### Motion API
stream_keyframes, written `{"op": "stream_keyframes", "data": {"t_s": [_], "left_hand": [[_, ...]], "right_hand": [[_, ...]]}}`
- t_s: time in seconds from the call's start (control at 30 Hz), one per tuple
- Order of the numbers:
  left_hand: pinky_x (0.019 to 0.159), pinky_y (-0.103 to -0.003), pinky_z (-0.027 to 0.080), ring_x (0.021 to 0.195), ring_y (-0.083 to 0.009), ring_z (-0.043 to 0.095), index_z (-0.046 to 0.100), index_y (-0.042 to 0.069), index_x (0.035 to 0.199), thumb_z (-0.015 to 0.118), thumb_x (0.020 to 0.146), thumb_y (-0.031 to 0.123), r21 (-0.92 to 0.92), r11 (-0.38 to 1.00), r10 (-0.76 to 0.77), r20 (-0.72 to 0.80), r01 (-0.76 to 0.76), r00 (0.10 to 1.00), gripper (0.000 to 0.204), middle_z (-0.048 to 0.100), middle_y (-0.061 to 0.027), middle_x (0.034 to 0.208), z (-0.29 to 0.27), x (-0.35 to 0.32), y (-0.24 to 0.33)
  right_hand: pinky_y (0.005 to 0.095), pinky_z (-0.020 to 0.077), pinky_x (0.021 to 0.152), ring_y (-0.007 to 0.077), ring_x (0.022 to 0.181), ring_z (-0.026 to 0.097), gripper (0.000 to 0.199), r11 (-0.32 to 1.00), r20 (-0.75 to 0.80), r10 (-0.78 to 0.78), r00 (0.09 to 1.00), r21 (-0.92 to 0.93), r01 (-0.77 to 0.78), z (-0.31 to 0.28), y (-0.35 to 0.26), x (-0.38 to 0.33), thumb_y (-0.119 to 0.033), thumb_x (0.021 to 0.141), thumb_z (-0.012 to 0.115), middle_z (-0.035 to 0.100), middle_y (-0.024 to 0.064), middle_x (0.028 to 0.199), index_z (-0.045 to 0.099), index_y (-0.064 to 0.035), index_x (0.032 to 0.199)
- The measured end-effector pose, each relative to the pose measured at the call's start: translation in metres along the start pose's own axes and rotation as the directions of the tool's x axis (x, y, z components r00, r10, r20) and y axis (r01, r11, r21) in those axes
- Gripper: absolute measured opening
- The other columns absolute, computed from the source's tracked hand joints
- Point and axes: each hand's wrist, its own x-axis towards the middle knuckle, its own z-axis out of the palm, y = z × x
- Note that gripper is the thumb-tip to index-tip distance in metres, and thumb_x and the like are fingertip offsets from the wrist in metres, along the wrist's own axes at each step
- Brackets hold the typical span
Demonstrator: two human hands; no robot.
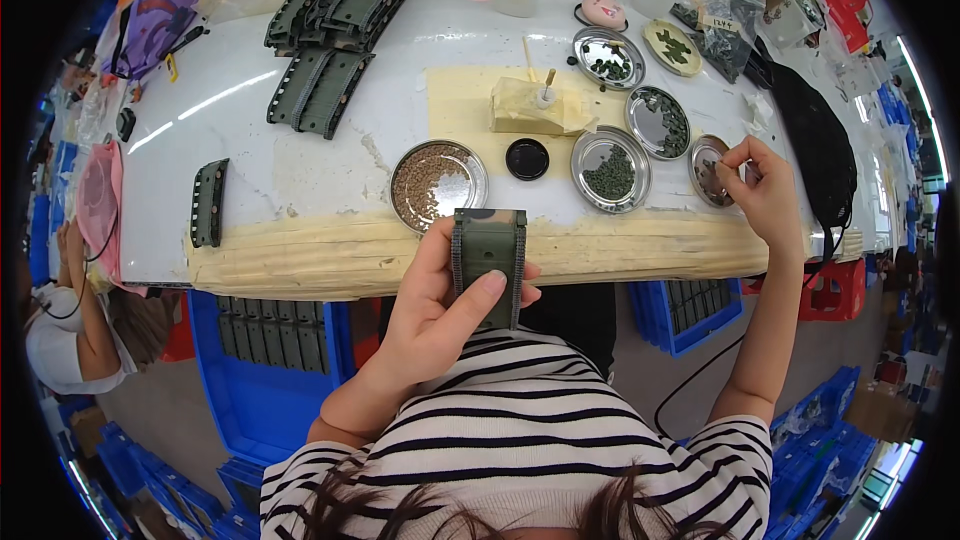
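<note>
My left hand is wrapped round a dark green plastic part with ridged side edges and a tan patch at its top, held upright at the table's front edge. The thumb lies across its face. Out to the right, my right hand is at a small round metal dish of small dark pieces. Its thumb and forefinger are pinched together over the dish rim; whatever lies between them is too small to make out. Nearby stand a metal dish of small green pieces and another metal dish with green bits.
A metal dish of tan pieces, a black round lid and a taped block with an upright pin stand ahead. Similar green parts are stacked at the back left. A blue crate sits below; another person is at left.
</note>
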Motion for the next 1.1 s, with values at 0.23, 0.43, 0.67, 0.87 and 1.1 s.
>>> {"op": "stream_keyframes", "data": {"t_s": [0.23, 0.43, 0.67, 0.87, 1.1], "left_hand": [[0.085, -0.031, 0.052, 0.096, -0.0183, 0.061, 0.029, 0.0, 0.134, 0.045, 0.096, 0.003, -0.005, 1.0, -0.019, 0.008, 0.019, 1.0, 0.041, 0.059, -0.0168, 0.11, 0.001, 0.001, -0.001], [0.082, -0.032, 0.053, 0.093, -0.0193, 0.063, 0.032, 0.002, 0.133, 0.046, 0.095, 0.004, 0.019, 1.0, 0.008, -0.046, -0.008, 0.999, 0.041, 0.059, -0.0164, 0.11, 0.01, 0.001, -0.001], [0.081, -0.03, 0.051, 0.088, -0.0182, 0.063, 0.032, 0.003, 0.134, 0.046, 0.096, 0.006, 0.093, 0.995, 0.05, -0.064, -0.043, 0.997, 0.04, 0.059, -0.0155, 0.109, 0.005, -0.003, 0.004], [0.083, -0.03, 0.05, 0.091, -0.0169, 0.061, 0.027, 0.002, 0.137, 0.043, 0.096, 0.005, 0.212, 0.967, 0.137, 0.023, -0.138, 0.99, 0.044, 0.056, -0.0139, 0.112, -0.003, 0.0, -0.007], [0.1, -0.031, 0.036, 0.117, -0.0203, 0.047, 0.012, -0.003, 0.144, 0.042, 0.095, 0.001, 0.593, 0.723, 0.326, 0.159, -0.354, 0.932, 0.058, 0.041, -0.0159, 0.132, 0.003, 0.004, -0.004]], "right_hand": [[0.0189, 0.0245, 0.047, 0.0003, 0.054, 0.033, 0.015, 0.951, -0.145, -0.038, 0.989, 0.297, 0.08, 0.015, -0.019, -0.011, 0.002, 0.075, 0.07, 0.061, -0.0032, 0.071, 0.071, -0.0037, 0.088], [0.0168, 0.0243, 0.048, -0.0014, 0.054, 0.035, 0.017, 0.784, -0.209, -0.242, 0.947, 0.533, 0.318, 0.054, -0.094, -0.018, 0.005, 0.072, 0.073, 0.063, -0.0053, 0.071, 0.073, -0.0043, 0.087], [0.0153, 0.0236, 0.046, -0.0026, 0.052, 0.033, 0.013, 0.585, 0.056, -0.203, 0.978, 0.807, 0.075, 0.087, -0.135, -0.023, 0.003, 0.074, 0.073, 0.064, -0.0048, 0.073, 0.072, -0.0032, 0.085], [0.0157, 0.0241, 0.045, -0.0012, 0.05, 0.033, 0.016, 0.633, 0.054, -0.234, 0.971, 0.766, 0.11, 0.094, -0.14, -0.025, 0.003, 0.073, 0.073, 0.063, -0.003, 0.077, 0.069, -0.0039, 0.086], [0.027, 0.0449, 0.054, 0.0178, 0.065, 0.058, 0.021, 0.735, -0.208, -0.476, 0.855, 0.439, 0.516, 0.084, -0.172, -0.035, 0.003, 0.069, 0.074, 0.059, 0.0073, 0.081, 0.066, -0.0026, 0.087]]}}
